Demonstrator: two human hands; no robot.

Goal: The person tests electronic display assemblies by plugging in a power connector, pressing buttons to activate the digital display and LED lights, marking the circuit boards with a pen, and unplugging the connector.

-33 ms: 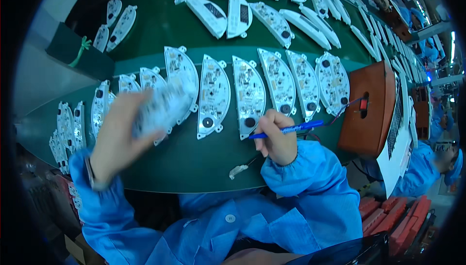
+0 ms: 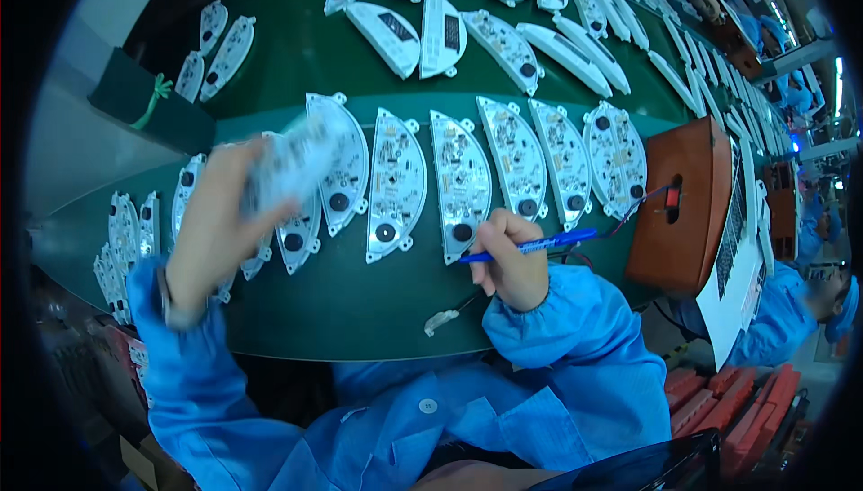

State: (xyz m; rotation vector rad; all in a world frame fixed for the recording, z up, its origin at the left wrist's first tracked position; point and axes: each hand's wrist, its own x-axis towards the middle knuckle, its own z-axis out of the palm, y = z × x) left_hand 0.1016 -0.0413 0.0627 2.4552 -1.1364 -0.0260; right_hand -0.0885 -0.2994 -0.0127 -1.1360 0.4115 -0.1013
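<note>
My left hand (image 2: 213, 230) is closed on a half-moon circuit board (image 2: 292, 163), smeared by motion. It is raised above the row on the green table and partly covers the boards behind it. My right hand (image 2: 514, 257) grips a blue pen (image 2: 557, 240). The pen's tip end points left, close to the lower corner of a half-moon board (image 2: 461, 185) lying on the table. To its left is another board (image 2: 395, 187) with a round black part near its bottom. More boards (image 2: 512, 159) follow toward the right.
A brown box (image 2: 661, 221) with a red switch stands at the right end of the row. A small whitish scrap (image 2: 440, 321) lies near the table's front edge. Beyond, a dark green surface (image 2: 279, 51) carries several white half-moon units. Red trays (image 2: 746, 410) sit lower right; co-workers are farther right.
My left hand has carried the blurred board slightly up and to the left, uncovering more of the boards below it. My right hand stays nearly in place with the pen.
</note>
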